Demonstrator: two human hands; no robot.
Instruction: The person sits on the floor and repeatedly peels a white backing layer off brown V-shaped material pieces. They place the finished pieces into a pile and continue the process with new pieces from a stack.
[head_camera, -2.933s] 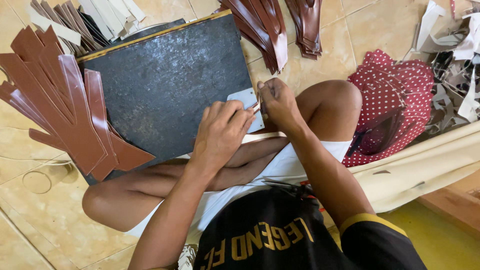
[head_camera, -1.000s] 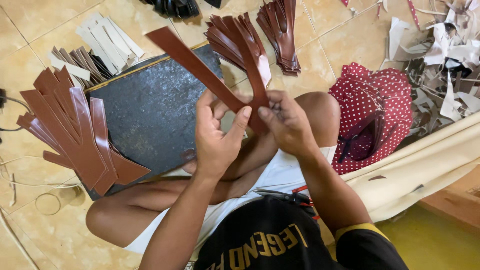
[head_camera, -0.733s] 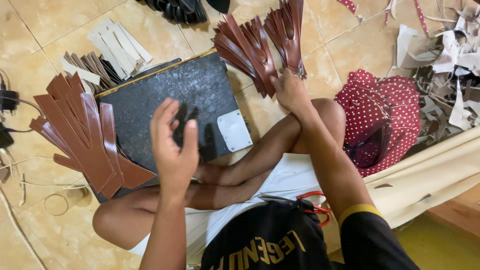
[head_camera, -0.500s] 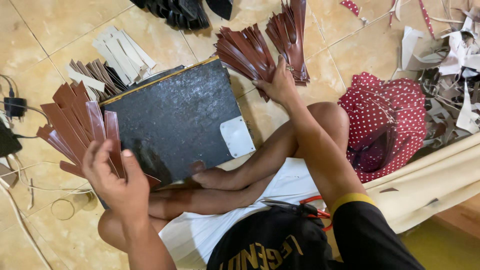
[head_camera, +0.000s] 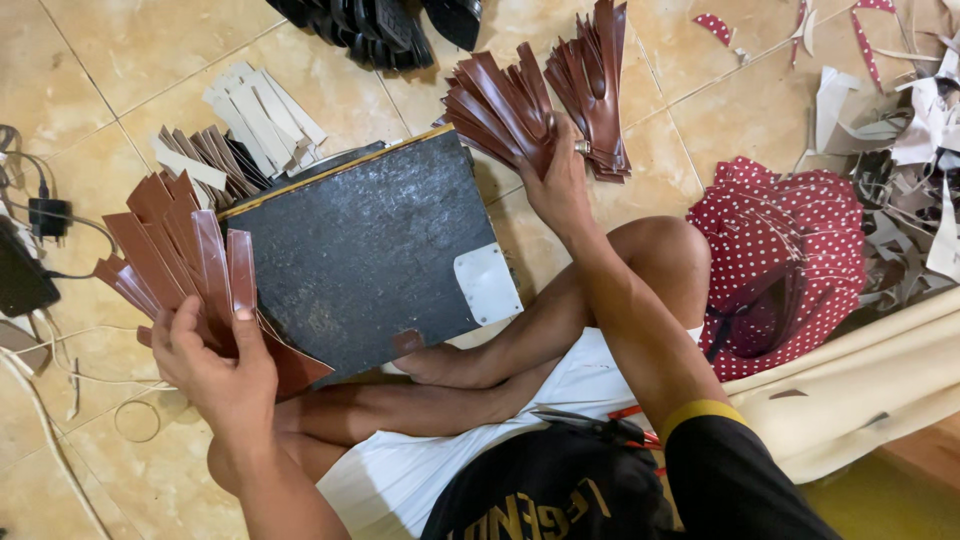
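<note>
Now 2 fans of brown leather strips are being handled at once, 1 on each side of a dark work board (head_camera: 360, 260) that lies on the tiled floor (head_camera: 110, 80) in front of the crossed legs. The left hand (head_camera: 215, 365) is laid on the left fan of brown strips (head_camera: 170, 255), with the thumb pressed on 1 strip and the fingers curled at the pile's lower edge; whether a single strip is actually pinched cannot be told. The strips are spread like cards, apparently so that each 1 can be picked off singly. The right hand (head_camera: 555, 180) is stretched forward and closed on the near end of the darker folded strips (head_camera: 505, 110), which lie in a bunch beside a second bunch (head_camera: 595, 85) just to the right. A small pale plate (head_camera: 487, 283) is seen at the board's near right corner. Cream and grey strips (head_camera: 235, 135) are stacked beyond the board, well apart from both hands. A red dotted cloth (head_camera: 790, 260) lies by the right knee.

Compared with 0.5 s ago, the left hand is seen lower on the left fan and closer to gripping it, while the right hand is kept on the darker bunch. At 1.0 s ago, both hands were together over the board, folding 1 strip.
</note>
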